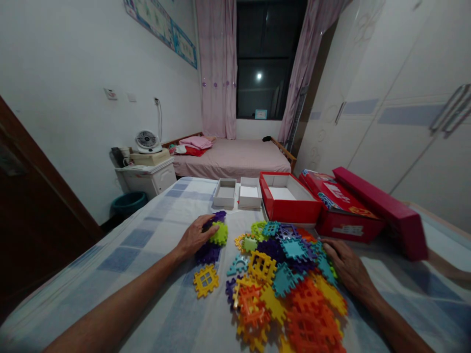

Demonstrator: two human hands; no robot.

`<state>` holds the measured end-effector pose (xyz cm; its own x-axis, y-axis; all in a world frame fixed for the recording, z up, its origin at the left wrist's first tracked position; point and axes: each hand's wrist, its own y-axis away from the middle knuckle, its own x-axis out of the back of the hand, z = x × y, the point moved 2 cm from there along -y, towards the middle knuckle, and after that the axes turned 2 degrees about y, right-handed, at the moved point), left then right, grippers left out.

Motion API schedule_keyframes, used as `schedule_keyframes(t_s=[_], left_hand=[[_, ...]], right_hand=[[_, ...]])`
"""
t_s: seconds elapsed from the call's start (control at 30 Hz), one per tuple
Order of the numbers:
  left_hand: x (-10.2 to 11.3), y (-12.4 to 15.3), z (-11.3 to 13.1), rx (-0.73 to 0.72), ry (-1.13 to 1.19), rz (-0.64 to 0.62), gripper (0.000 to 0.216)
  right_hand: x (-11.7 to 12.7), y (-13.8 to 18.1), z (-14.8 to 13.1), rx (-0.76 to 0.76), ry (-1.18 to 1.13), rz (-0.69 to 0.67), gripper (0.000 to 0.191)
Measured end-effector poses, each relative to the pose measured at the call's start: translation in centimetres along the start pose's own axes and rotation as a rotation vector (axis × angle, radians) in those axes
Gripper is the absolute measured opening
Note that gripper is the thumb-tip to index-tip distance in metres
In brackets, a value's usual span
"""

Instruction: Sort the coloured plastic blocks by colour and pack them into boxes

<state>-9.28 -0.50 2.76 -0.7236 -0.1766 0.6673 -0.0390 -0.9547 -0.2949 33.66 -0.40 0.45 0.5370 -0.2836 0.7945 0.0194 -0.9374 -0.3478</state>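
My left hand (pixel 197 236) is at the left, fingers bent over a small group of interlocking plastic building pieces. Its thumb presses on a lime-green toothed piece (pixel 221 234), and purple pieces (pixel 208 253) lie beneath and beside it. A yellow window-shaped piece (pixel 206 280) lies apart, just below this hand. My right hand (pixel 343 264) rests against the right edge of a mixed heap, its fingers extended and touching the pieces. In the heap are teal pieces (pixel 285 279), orange pieces (pixel 312 314) and yellow pieces (pixel 262 265), overlapping one another.
Behind the heap stand two small white boxes (pixel 224 203) (pixel 250 202) and an open red box (pixel 292 208). A printed red box (pixel 348 228) and a long red lid (pixel 382 211) are at right. All rest on a checked cloth (pixel 147 245). A bed (pixel 239 157) is beyond.
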Motion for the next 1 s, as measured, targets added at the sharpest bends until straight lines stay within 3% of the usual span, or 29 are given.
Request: schedule_keyframes(t_s=[0.37,0.53,0.63,0.73,0.83,0.93,1.0], left_hand=[[-5.5,0.1,6.5,0.08,0.193,-0.055,0.048],[-5.7,1.0,11.2,-0.168,0.263,-0.121,0.042],[-4.5,0.8,12.1,-0.34,0.205,-0.199,0.049],[-2.8,-1.1,9.8,-0.33,0.036,-0.043,0.046],[-2.0,-3.6,5.1,-0.107,-0.184,0.111,0.042],[-2.7,-5.2,1.0,0.011,-0.37,0.044,0.042],[-3.4,-5.4,-0.3,0.016,-0.43,-0.011,0.045]], right_hand=[[0.1,0.2,-0.5,0.019,-0.002,0.009,0.037],[0.1,0.2,-0.5,0.021,-0.005,0.008,0.036],[0.0,0.2,-0.4,0.025,-0.008,0.008,0.037],[0.0,0.2,-0.4,0.024,-0.004,0.002,0.038],[0.1,0.2,-0.5,0.028,0.002,0.007,0.038],[0.2,0.3,-0.7,0.026,-0.004,0.016,0.038],[0.2,0.3,-0.7,0.019,-0.006,0.015,0.038]])
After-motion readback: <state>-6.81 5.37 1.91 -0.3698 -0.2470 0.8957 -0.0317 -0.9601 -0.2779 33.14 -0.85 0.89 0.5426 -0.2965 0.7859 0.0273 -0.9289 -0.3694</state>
